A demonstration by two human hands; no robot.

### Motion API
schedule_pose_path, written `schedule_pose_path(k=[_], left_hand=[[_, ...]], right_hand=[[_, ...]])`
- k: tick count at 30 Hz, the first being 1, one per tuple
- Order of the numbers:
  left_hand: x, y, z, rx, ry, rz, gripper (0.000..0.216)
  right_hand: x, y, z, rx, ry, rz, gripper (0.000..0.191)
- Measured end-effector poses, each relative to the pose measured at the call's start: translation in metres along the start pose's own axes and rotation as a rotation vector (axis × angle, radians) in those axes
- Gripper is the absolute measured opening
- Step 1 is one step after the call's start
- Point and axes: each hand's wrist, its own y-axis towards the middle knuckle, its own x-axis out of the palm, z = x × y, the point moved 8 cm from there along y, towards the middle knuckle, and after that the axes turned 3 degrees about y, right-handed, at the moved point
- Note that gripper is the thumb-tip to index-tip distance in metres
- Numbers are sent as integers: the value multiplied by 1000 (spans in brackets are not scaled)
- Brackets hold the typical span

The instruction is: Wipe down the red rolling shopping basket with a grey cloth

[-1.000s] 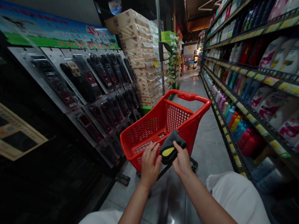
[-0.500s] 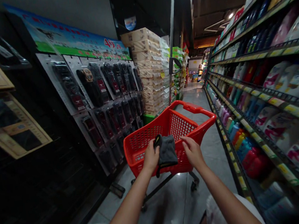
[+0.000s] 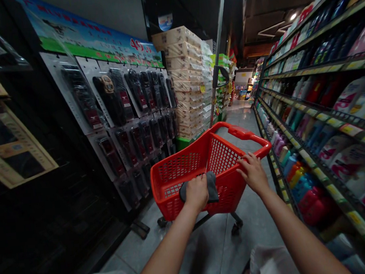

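Note:
A red shopping cart (image 3: 172, 168) with mesh-like plastic sides stands in front of me. My left hand (image 3: 197, 192) is closed on a dark grey cloth (image 3: 212, 186), held at the cart's near side wall. Parts of the cloth stick out on both sides of my fist; the rest is hidden under the fingers. My right hand (image 3: 253, 174) has its fingers apart and rests on the cart's upper rim, a little below the red handlebar (image 3: 243, 132). It holds nothing.
Packaged belts (image 3: 111, 101) hang on a rack at left, beside framed boxes (image 3: 15, 146). Stacked tissue packs (image 3: 185, 80) stand behind the cart, near a metal pole (image 3: 219, 30). Shelves of bottles (image 3: 338, 117) line the right side; the tiled aisle (image 3: 239, 110) runs ahead.
My left hand has turned over, its back now upward over the grey cloth. My right hand has moved right and its fingers have spread onto the cart's rim.

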Motion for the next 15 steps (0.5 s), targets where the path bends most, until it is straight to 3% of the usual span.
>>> schedule_pose_path(k=[4,8,15], left_hand=[[6,-4,23,-62,9,78,71],[14,-3,26,9,64,51,58],[10,-31,-47,38,132,11,38]], right_hand=[[1,0,1,11,40,17,28],[2,-1,3,-15,38,3,29],[3,-4,2,-36,55,29,29]])
